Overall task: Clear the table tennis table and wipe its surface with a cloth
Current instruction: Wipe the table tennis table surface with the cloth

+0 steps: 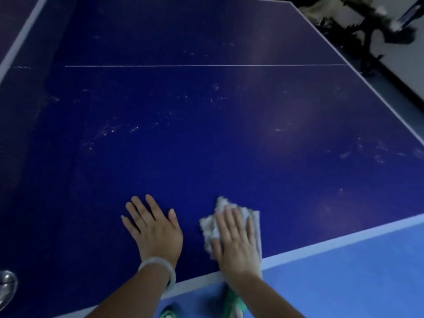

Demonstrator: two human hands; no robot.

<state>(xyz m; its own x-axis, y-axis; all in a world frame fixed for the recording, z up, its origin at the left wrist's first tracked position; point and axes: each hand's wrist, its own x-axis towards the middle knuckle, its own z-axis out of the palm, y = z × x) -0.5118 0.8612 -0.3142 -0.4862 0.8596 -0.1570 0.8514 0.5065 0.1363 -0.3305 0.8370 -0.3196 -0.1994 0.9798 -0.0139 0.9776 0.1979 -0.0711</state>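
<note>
Flat-fingered right hand (236, 242) was pressed on cloth (212, 226), left hand (153, 228) laid flat alongside; speckled far table (206, 134) judged next for wiping.

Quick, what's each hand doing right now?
Left hand: open, flat on the table, holding nothing.
Right hand: open, pressing the cloth flat.
</note>
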